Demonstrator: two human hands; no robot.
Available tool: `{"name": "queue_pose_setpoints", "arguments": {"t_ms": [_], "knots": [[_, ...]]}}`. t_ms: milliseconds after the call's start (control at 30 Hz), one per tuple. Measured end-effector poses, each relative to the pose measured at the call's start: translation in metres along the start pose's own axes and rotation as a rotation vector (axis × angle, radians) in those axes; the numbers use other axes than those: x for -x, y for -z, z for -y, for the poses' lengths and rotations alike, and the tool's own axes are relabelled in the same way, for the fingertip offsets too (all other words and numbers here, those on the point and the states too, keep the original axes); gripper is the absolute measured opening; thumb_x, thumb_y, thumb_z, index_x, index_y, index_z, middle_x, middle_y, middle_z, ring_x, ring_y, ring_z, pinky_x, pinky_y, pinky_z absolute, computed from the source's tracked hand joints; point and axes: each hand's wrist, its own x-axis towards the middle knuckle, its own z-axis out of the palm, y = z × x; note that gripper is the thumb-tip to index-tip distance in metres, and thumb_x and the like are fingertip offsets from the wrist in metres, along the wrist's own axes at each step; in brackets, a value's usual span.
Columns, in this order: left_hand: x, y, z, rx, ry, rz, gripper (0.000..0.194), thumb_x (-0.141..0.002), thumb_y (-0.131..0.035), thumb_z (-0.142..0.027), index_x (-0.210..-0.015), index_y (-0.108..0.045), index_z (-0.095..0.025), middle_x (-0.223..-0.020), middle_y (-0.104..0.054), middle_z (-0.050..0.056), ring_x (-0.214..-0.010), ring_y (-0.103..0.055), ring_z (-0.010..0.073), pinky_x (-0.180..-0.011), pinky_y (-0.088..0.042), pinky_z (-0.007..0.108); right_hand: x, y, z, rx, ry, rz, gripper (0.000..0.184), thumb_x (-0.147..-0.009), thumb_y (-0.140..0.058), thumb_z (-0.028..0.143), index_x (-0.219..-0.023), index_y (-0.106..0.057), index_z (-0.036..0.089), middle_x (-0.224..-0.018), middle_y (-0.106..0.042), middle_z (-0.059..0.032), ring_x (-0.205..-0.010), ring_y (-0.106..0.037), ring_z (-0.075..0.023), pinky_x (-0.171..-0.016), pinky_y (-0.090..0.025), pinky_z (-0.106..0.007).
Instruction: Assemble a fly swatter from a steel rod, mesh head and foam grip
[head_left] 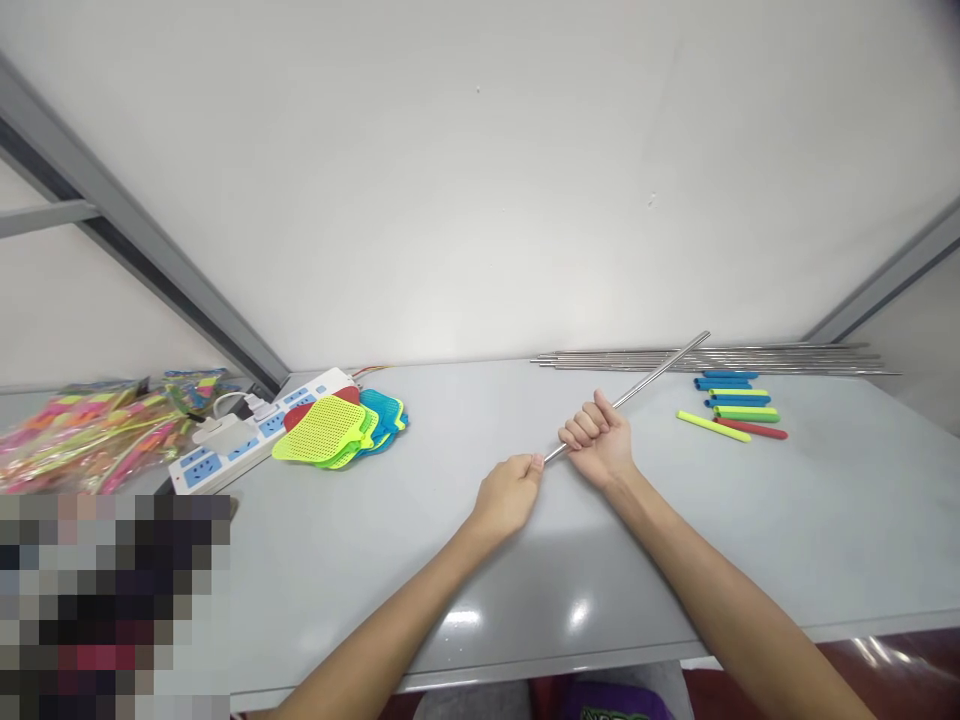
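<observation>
The right hand [598, 440] closes in a tight fist around a steel rod [649, 385], keeping it slanted above the bench [840, 510], while the left hand [508, 495] narrowly pinches its lower end, apparently to steady it.

A thin polished steel rod [660, 371] slants up to the right.
</observation>
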Motion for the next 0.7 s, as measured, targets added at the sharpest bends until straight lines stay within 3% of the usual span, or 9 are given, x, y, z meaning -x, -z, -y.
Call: {"name": "queue_pose_setpoints", "arguments": {"t_ms": [467, 700], "knots": [[-0.0008, -0.0017, 0.0023, -0.007, -0.034, -0.042, 0.049, -0.081, -0.014, -0.047, -0.058, -0.047, -0.018, -0.054, -0.046, 0.0, -0.049, -0.039, 0.0115, -0.045, -0.023, 0.022, -0.0002, -0.0023, 0.0025, 0.066, 0.002, -0.023, 0.043, -0.079, -0.04, 0.028, -0.046, -0.015, 0.018, -0.039, -0.016, 0.0056, -0.036, -0.02, -0.0081, -0.04, -0.027, -0.023], [-0.0051, -0.002, 0.0052, -0.054, -0.092, -0.136, 0.048, -0.081, -0.013, -0.048, -0.064, -0.048, -0.02, -0.059, -0.053, -0.001, -0.055, -0.045, 0.0119, -0.05, -0.026, 0.021, -0.0001, -0.0045, 0.0041, 0.089, 0.037, -0.031, 0.042, -0.079, -0.04, 0.03, -0.047, -0.016, 0.017, -0.04, -0.018, 0.0052, -0.037, -0.023, -0.008, -0.042, -0.029, -0.024]]}}
